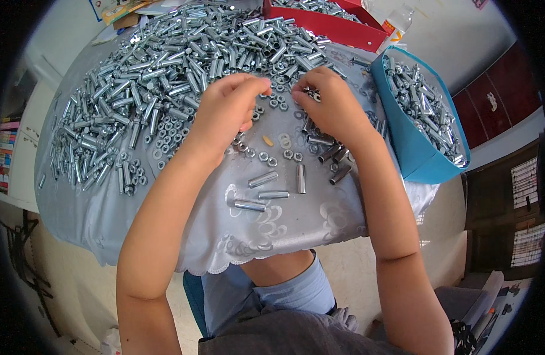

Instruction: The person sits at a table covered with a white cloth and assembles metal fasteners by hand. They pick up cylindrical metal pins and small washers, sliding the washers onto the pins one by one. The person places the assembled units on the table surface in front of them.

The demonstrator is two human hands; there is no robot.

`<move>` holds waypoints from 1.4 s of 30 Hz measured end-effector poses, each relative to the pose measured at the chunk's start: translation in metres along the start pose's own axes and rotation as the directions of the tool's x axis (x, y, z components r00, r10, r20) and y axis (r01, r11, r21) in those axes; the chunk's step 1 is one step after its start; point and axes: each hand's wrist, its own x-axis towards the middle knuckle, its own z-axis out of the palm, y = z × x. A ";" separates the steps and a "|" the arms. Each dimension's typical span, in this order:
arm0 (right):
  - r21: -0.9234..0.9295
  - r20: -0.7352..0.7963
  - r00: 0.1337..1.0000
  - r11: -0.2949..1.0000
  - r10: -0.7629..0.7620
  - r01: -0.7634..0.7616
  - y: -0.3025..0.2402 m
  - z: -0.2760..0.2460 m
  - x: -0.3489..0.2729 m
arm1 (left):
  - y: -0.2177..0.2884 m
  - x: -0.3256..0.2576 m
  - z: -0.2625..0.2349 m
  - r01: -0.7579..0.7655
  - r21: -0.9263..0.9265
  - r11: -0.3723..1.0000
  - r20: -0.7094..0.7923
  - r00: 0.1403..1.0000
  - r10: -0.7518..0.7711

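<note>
My left hand (225, 112) is closed over the middle of the table, thumb and forefinger pressed together; I cannot make out what is between them. Across a small gap, my right hand (334, 109) curls its fingers beside a few small shiny metal pieces (311, 93), perhaps nuts; its grip is partly hidden. Hex nuts (272, 161) and flat washers (285, 142) lie loose below the hands. Nearer me rest several silver metal sleeves (263, 179). More sleeves (330, 154) lie under my right wrist. A big heap of sleeve anchor bolts (166, 65) spreads behind and left of my hands.
A blue fabric bin (402, 142) full of bolts stands at the right edge. At the back are a red box (343, 31) with metal parts and a clear bottle (400, 22). A small yellowish piece (267, 140) lies on the silvery tablecloth (207, 219).
</note>
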 end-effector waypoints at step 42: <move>0.759 0.149 0.988 0.637 0.031 -0.134 -0.029 -0.005 0.003 | 0.002 -0.002 0.001 0.108 -0.124 0.986 0.059 0.993 -0.101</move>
